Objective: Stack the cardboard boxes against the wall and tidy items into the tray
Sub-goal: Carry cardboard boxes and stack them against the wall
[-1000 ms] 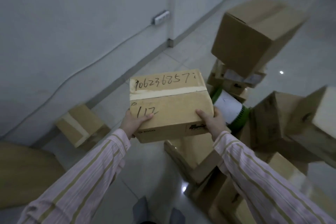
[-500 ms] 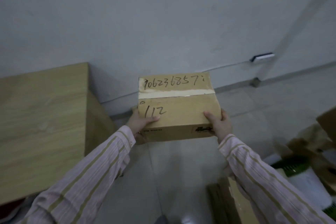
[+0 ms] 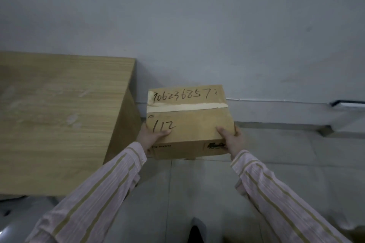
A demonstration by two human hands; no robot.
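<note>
A taped cardboard box with handwritten numbers on its lid is held out in front of me, close to the grey wall. My left hand grips its near left corner, thumb on the lid. On the near right corner, my right hand grips it the same way, thumb on top and fingers round the side. The box is level and hangs above the floor by the wall's base. No tray is in view.
A light wooden cabinet stands against the wall just left of the box. A cable and a power strip run along the wall at the right. Grey floor tiles lie below.
The view has swung from the pile of boxes to the wall. The box, held in both hands, has come closer to the wall and lower, beside the cabinet.
</note>
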